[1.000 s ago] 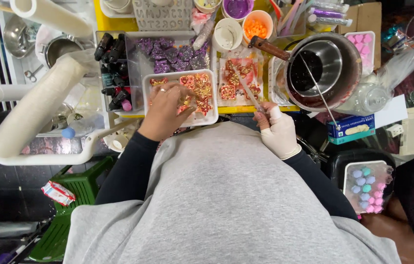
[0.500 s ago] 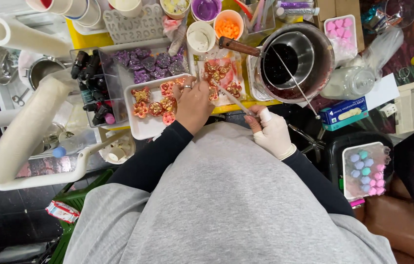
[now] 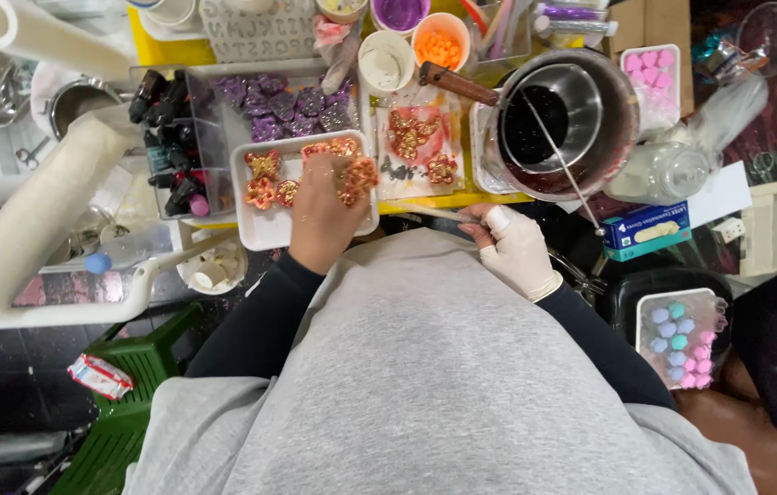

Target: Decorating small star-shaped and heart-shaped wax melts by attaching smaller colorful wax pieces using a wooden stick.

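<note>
Head view: the bare left hand (image 3: 324, 213) rests over the white tray (image 3: 260, 229) just left of the frame's centre, fingers curled down onto an orange glittered flower piece (image 3: 358, 176) at the tray's upper right corner; the grip looks closed on that piece, though the fingertips are partly hidden. More orange flower pieces (image 3: 264, 179) lie flat on the tray's left part, just beside the hand.

The gloved right hand (image 3: 515, 249), right of centre, is clamped on a thin brush (image 3: 439, 214). Its long axis runs nearly level, the tip pointing left toward the tray and the left hand. So the held piece lies up and left of the brush tip, near but apart, and the left hand is the nearer one.

Above the brush sits a pink mat with gold flower pieces (image 3: 416, 137). In the upper right stands a metal pot (image 3: 562, 128) with a wooden handle; purple flower pieces (image 3: 283, 105) fill a tray above the white one on the counter (image 3: 154, 50).
</note>
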